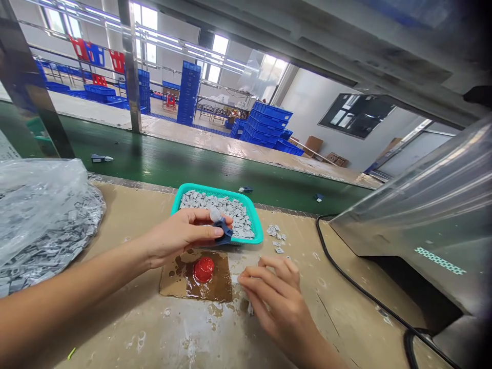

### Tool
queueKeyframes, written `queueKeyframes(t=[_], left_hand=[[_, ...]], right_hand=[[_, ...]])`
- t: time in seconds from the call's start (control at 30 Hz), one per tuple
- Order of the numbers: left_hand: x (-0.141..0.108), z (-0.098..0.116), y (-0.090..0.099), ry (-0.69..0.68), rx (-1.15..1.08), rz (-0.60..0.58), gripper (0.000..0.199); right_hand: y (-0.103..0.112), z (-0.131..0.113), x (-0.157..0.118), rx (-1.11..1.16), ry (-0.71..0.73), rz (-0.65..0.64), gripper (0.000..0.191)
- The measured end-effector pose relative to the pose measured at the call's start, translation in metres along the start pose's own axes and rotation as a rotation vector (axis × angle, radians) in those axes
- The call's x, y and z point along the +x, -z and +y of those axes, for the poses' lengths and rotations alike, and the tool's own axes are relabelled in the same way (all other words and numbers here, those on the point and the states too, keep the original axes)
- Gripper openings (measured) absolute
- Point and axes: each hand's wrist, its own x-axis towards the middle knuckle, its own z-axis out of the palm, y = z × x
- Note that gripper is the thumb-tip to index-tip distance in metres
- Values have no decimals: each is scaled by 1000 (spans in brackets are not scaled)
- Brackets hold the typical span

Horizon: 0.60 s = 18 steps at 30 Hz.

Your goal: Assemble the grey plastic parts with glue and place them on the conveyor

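My left hand [192,230] is closed around a dark blue plastic part [224,233] with a whitish translucent end, held above the near edge of a turquoise basket [258,228]. The basket is full of small grey plastic pieces [234,210]. Lower and to the right, my right hand [279,297] has its fingers pinched together, with a small pale piece [234,279] showing at the fingertips; most of it is hidden. Left of these fingertips, a wet red dome-shaped thing [203,269] sits on a soaked square of cardboard [221,292].
Several loose grey pieces [277,233] lie right of the basket. At left is a clear plastic bag [46,189] of grey pieces. Behind runs a green conveyor belt [165,159] carrying blue parts [246,189]. A black cable [346,279] and metal housing [415,205] stand at right.
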Motion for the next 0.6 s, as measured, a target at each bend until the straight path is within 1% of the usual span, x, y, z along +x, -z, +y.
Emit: queueKeyframes(t=[0.07,0.17,0.27,0.37,0.43,0.47,0.53,0.6], left_hand=[[0,-1,-1,4,47,-5,20],[-1,-5,-3,3,55,-11,28],[-2,-6,-5,-9,31,-47,29],[-4,-5,-8,-32,85,-57,23],[-6,-3,-11,12,102,-67,25],[-6,-3,-13,48,88,-68,26],[-6,-3,-15,97,52,-57,24],[-6,-3,-16,90,80,-49,16]], right_hand=[[12,0,11,76,-44,39,18],[24,2,27,290,-193,80,18],[26,4,37,536,-397,103,13],[24,5,42,759,-666,86,6],[24,6,43,862,-825,76,12],[24,6,44,895,-875,74,14],[25,5,45,928,-907,70,16],[26,4,46,906,-863,72,14]])
